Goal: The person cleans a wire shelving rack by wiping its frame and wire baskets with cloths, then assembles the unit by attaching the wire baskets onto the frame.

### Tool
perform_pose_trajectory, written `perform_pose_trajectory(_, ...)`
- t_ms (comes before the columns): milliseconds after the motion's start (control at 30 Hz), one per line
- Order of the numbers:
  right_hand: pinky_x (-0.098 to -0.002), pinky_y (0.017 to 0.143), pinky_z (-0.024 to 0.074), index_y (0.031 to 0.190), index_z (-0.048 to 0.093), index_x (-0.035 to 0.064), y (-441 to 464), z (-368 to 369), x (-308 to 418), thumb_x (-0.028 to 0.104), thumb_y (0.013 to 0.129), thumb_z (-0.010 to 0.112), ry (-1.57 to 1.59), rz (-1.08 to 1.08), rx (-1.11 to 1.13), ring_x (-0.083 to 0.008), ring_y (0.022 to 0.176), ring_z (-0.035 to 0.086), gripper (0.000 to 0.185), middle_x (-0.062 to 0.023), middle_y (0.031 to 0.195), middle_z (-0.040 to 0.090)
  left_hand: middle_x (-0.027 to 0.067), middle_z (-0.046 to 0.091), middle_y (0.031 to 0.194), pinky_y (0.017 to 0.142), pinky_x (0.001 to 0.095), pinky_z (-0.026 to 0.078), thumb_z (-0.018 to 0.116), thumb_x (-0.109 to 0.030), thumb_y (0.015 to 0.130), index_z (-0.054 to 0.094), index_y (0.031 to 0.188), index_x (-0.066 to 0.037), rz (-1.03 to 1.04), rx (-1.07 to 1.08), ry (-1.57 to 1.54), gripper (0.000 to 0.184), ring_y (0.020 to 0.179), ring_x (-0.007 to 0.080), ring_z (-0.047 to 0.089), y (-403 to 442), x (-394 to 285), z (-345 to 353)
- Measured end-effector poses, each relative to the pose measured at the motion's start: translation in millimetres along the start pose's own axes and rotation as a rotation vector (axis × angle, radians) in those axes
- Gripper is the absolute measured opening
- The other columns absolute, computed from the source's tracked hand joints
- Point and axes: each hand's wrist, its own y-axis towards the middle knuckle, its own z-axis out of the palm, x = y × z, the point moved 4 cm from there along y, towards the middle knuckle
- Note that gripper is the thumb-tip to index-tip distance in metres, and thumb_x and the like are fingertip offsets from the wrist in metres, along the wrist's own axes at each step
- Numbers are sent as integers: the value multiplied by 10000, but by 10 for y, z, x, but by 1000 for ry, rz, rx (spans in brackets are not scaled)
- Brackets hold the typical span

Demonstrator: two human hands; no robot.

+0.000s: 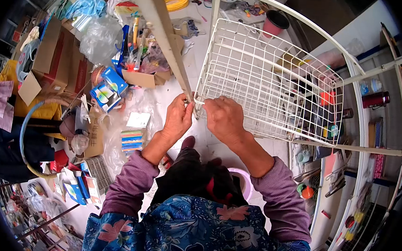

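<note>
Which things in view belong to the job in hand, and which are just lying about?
Seemingly in the job:
- white wire basket, right hand at its corner
- pale post, left hand beside it

Apparently just lying about:
- yellow coil
- red bucket
- cardboard box

We look down on a pale tiled floor point(268, 147) strewn with goods. Near its far edge we see a yellow coil point(176, 2) lying flat and, to the right, a pink bucket point(274, 25) with a dark inside. On the left side we find crumpled clear plastic sheeting point(114, 140) spread about; a stack of colourful packs point(132, 140) sits beside it, with a white packet point(138, 119) just beyond. Close to us stands a pale purple basin point(249, 181), partly hidden.
</note>
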Motion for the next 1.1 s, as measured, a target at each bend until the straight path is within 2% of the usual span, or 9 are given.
perform_pose_trajectory(367, -358, 591, 429, 689, 549, 35, 10, 0, 46, 47, 656, 563, -3, 18, -14, -247, 619, 547, 37, -82, 607, 549, 211, 576, 909, 697, 386, 459, 501, -29, 853, 507, 1066, 40, 28, 87, 61, 224, 796, 362, 575, -12, 3, -29)
perform_pose_trajectory(433, -349, 594, 423, 659, 539, 41, 9, -12, 100, 58, 649, 563, -71, 24, 12, -239, 615, 547, 31, -88, 604, 551, 159, 618, 924, 709, 342, 471, 491, -1, 865, 495, 1086, 13, 135, 72, 109, 222, 815, 281, 608, -21, -39, -47)
perform_pose_trajectory(467, -343, 589, 415, 651, 526, 51, 1, 5, 103, 57, 638, 566, -86, 26, 12, -229, 611, 544, 42, -90, 609, 555, 228, 580, 952, 718, 411, 453, 481, -15, 859, 468, 1090, 38, 87, 103, 63, 238, 823, 391, 566, -23, -38, -42)
perform_pose_trajectory(633, -340, 572, 409, 679, 524, 43, -10, 19, 24, 40, 614, 564, -26, 13, -29, -227, 610, 526, 77, -81, 620, 530, 229, 571, 980, 747, 421, 447, 484, -7, 854, 460, 1106, 44, 14, 159, 94, 259, 866, 392, 557, -8, -39, -35)
perform_pose_trajectory(767, -338, 561, 407, 751, 546, 18, -45, 39, 18, 14, 570, 556, -43, 1, -58, -221, 616, 515, 181, -71, 631, 507, 216, 572, 1009, 770, 413, 442, 491, -6, 854, 471, 1122, 33, 58, 196, 174, 272, 873, 375, 563, -2, -92, -72)
perform_pose_trajectory(833, -341, 568, 408, 774, 561, 15, -70, 52, -10, 24, 579, 559, -43, 4, -56, -221, 625, 518, 195, -69, 632, 511, 172, 613, 985, 784, 341, 459, 504, -29, 870, 486, 1136, 24, 26, 165, 183, 272, 896, 270, 599, -1, -105, -49)
perform_pose_trajectory(900, -345, 575, 409, 798, 576, 11, -47, 61, -12, 34, 588, 561, -45, 4, -56, -221, 635, 521, 211, -67, 633, 515, 210, 575, 1037, 808, 401, 438, 511, -30, 853, 492, 1131, 38, -12, 183, 100, 286, 915, 364, 569, 11, -96, -63)
perform_pose_trajectory(1067, -462, 790, 363, 792, 666, 139, -72, -4, 46, 170, 708, 554, -77, 75, 84, -195, 910, 528, 143, -9, 838, 599, 204, 565, 1122, 921, 349, 409, 506, -7, 848, 464, 1211, 52, -152, 228, 118, 370, 1054, 259, 543, -56, 30, -115)
perform_pose_trajectory(1100, -410, 813, 367, 942, 621, 36, -52, -26, 42, 158, 719, 550, -80, 96, 153, -197, 914, 523, 264, -48, 917, 588, 172, 545, 1120, 910, 338, 404, 514, -23, 851, 493, 1168, 45, -91, 258, 46, 325, 1039, 257, 528, 3, -32, -110)
